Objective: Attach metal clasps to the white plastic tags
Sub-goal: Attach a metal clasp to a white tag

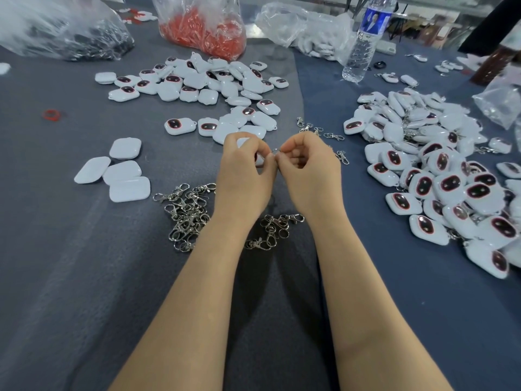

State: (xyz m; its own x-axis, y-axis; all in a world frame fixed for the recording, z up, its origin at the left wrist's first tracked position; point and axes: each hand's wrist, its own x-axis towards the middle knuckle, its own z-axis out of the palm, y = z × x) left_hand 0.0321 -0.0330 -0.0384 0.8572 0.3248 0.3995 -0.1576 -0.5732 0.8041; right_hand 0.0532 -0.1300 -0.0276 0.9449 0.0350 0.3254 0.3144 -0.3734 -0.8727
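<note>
Silvery metal shows between the fingertips. The right hand (307,162) pinches a clasp (275,150) by its ring, grip closed on it. The left hand (245,165) has its grip curled round a white tag (243,142), mostly hidden, above the middle of the worktop (70,249).

The step looks like threading the ring through the tag's loop. It should go best with the tag held steady and the ring's split end worked in by a small twist rather than force, since the plastic loop may crack. Whether the ring has caught the loop I cannot tell.

Loose clasps (186,213) lie heaped beneath the wrists toward the near edge. Bare tags (197,80) lie toward the far edge, and fitted tags (437,179) along the right edge. A water bottle (363,38) and a bag of red pieces (203,26) stand far back, well apart from the hands. Only the clasp heap is close enough to snag.
</note>
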